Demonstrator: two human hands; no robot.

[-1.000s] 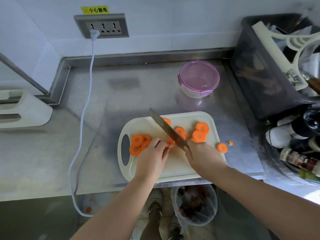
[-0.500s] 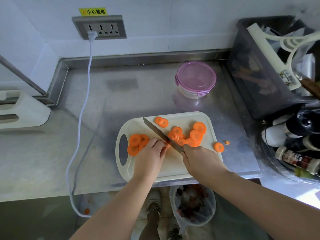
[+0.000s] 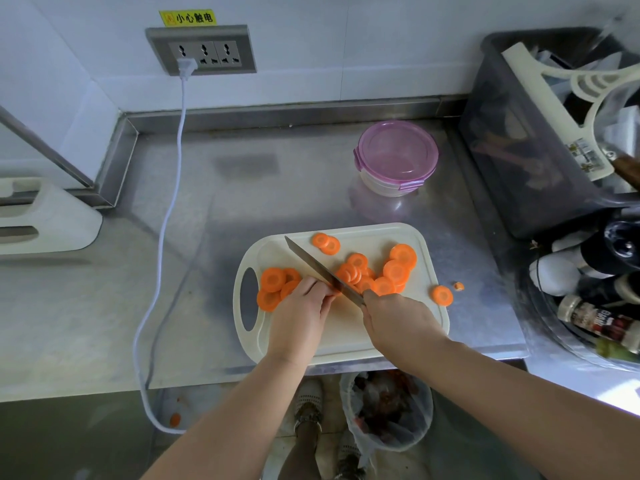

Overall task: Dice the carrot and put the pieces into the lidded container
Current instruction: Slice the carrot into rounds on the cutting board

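1. Board (image 3: 408,336): lying on the steel table (image 3: 242,209), handle hole at its left end.
2. Right hand (image 3: 398,323): fingers clenching the knife (image 3: 322,271) handle at the board's near side, blade slanting toward the board's far-left corner.
3. Left hand (image 3: 299,313): fingers curling down on a carrot piece at the board's middle, touching the blade.
4. Carrot slices (image 3: 394,271): lying in heaps on the board's left and right parts; one slice (image 3: 442,295) sitting on the board's right edge.
5. Container (image 3: 396,157): standing beyond the board, purple lid on.
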